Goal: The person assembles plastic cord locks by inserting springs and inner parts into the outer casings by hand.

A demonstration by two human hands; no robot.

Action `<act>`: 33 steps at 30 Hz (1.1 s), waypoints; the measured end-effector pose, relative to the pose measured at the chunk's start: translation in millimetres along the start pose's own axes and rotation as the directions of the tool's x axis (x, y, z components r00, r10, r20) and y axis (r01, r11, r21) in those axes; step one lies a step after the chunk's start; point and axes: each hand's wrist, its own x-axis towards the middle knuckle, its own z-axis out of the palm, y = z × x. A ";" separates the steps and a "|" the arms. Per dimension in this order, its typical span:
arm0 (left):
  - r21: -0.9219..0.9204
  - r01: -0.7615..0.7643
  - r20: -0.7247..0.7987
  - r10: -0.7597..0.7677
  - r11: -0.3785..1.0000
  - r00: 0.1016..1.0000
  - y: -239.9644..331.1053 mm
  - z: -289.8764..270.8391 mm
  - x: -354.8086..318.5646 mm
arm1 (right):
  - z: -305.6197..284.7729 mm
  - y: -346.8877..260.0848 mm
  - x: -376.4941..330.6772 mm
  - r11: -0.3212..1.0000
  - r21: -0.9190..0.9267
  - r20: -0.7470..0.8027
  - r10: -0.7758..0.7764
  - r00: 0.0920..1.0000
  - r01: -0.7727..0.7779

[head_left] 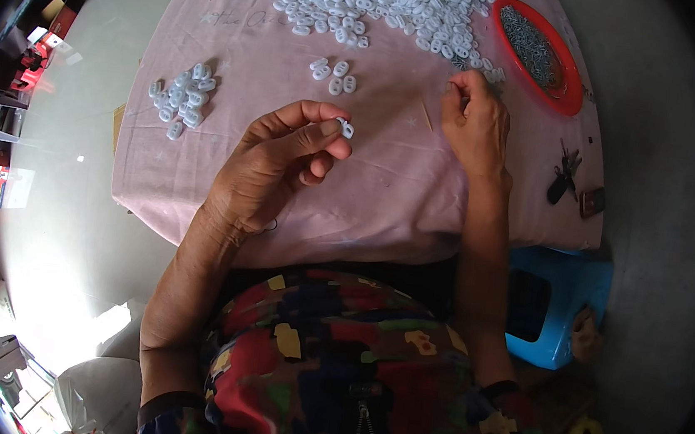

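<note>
Left hand (282, 160) is pinching one small white plastic clip (345, 128) between thumb and forefinger. Right hand (475, 120) is resting with fingers curled; contents indiscernible. Four loose clips (334, 74) are lying just beyond; one red dish (574, 92) is sitting far right.

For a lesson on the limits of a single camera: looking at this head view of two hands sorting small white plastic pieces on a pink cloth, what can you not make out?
- Right hand: whatever its fingertips pinch is hidden by the fingers themselves.
- Big heap of white plastic pieces: cut off by the top edge.
- Red round dish: its small grey metal parts are too small to identify.
- Left hand: the small white plastic piece is too small to show detail.
</note>
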 end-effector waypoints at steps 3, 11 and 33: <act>-0.027 0.003 -0.020 -0.003 1.000 1.000 0.3 2.6 -2.8 | -1.8 0.9 -1.4 0.996 0.084 -0.035 0.020 0.999 -0.017; -0.067 -0.026 -0.029 0.025 0.997 0.999 -1.6 5.6 -8.2 | -7.0 -4.3 -4.9 0.945 0.297 0.051 0.128 0.990 -0.137; 0.105 -0.049 -0.108 0.061 0.993 0.992 -14.7 -4.7 -0.8 | -15.4 20.5 -8.0 0.916 0.226 0.098 0.318 0.943 -0.332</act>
